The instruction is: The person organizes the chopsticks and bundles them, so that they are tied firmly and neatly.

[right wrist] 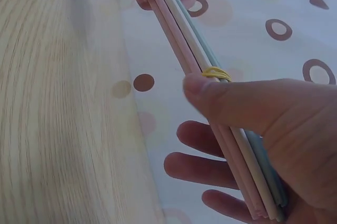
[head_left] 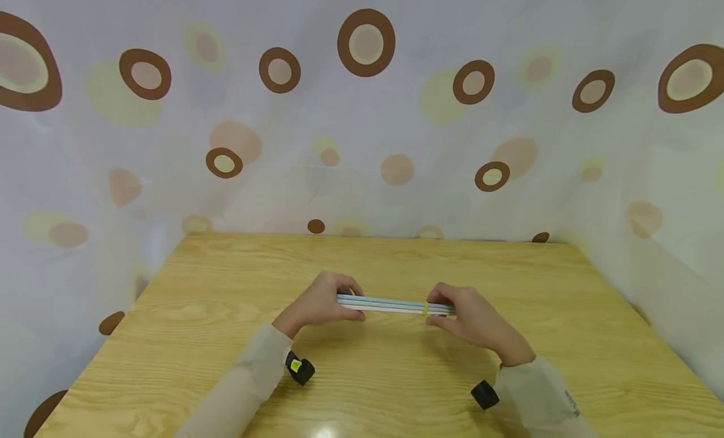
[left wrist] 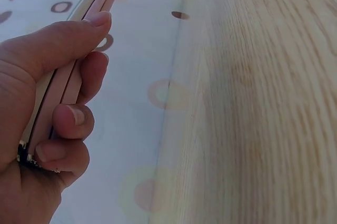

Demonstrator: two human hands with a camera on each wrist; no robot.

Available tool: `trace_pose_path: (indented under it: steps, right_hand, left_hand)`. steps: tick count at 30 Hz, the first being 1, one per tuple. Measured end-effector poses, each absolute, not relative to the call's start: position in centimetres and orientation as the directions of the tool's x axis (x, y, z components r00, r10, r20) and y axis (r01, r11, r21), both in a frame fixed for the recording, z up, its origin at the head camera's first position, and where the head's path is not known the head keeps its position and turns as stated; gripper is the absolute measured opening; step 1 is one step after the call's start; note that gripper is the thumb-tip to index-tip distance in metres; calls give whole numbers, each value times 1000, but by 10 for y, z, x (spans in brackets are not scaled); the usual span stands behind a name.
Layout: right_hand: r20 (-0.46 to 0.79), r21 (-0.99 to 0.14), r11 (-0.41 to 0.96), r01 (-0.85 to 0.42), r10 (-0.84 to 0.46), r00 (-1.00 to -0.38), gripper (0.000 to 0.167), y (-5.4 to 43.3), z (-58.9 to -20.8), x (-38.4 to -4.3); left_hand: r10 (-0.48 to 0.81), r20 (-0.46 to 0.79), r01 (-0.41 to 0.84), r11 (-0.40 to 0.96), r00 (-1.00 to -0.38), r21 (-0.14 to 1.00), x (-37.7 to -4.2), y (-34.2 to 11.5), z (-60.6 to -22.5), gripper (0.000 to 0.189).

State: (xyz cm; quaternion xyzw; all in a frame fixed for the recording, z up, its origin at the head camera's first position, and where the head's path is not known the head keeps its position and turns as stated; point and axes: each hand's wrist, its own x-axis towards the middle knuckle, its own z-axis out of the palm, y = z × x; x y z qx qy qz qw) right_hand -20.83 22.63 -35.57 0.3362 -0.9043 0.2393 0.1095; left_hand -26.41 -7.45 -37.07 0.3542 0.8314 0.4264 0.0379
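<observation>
A bundle of slim pastel chopsticks (head_left: 391,305) in pink, cream and blue-green is held level above the table between both hands. My left hand (head_left: 323,301) grips one end, thumb on one side and fingers curled round the other, as the left wrist view shows. Toward the opposite end, my right hand (head_left: 474,317) pinches the bundle between thumb and fingers. A yellow rubber band (right wrist: 216,72) wraps the chopsticks right by the right thumb. In the right wrist view the blunt ends of the chopsticks (right wrist: 247,174) reach down toward the palm.
Under the hands is a wood-grain table (head_left: 384,375). A pale curtain (head_left: 362,111) with brown rings and dots hangs behind it and along both sides. Black wrist cameras (head_left: 484,394) sit on both sleeves.
</observation>
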Motion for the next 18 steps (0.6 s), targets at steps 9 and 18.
trace_pose_path:
  steps: [9,18]
  right_hand:
    - [370,-387,661,-643,-527,-765,13,222,-354,-205]
    - [355,-375,656,-655,-551,-755,15,210,-353,-202]
  left_hand:
    - [620,234,548,382,-749,744,-263,-72,-368,25]
    - [625,226,546,383,-747,745,-256,-64,-365,24]
